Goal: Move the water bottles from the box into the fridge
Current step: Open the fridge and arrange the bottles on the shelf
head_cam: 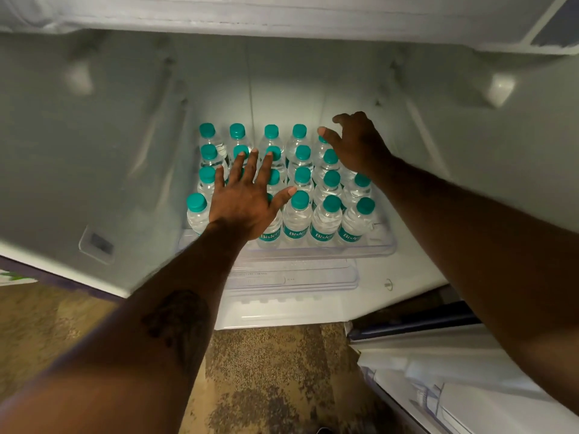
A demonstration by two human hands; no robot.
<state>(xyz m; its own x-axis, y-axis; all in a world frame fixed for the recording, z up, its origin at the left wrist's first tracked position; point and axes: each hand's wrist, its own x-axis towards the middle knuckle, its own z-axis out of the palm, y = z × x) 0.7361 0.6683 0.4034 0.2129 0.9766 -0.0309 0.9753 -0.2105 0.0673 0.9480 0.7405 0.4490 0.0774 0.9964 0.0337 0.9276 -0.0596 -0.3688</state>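
Midway up the frame, slightly left of centre, the water bottles (pixel 297 214) stand upright in a tight block of rows inside the fridge (pixel 94 120). All have teal caps, and the front row shows teal labels. They sit on a clear plastic shelf (pixel 387 245) whose raised front lip runs just below the nearest row.

The left hand (pixel 247 202) lies over the left half of the block. It is wide open, with the fingers straight and fanned and the thumb stretched out to the right. Its fingertips reach the caps in the second row from the back, and it grips nothing.

The right hand (pixel 360 145) is at the upper right corner of the block, over the back bottles. Its fingers are loosely bent and spread, with the thumb pointing left towards a cap. It has hold of nothing that I can see, and I cannot tell whether its palm touches the bottles beneath.

Both bare forearms come in from the bottom corners of the frame, and the left one carries a dark tattoo (pixel 178 321).

Below the shelf is a second clear panel (pixel 297 278) with faint lettering. A speckled brown floor (pixel 266 371) fills the bottom centre, and the open fridge door (pixel 438 371) with its white racks takes the lower right.
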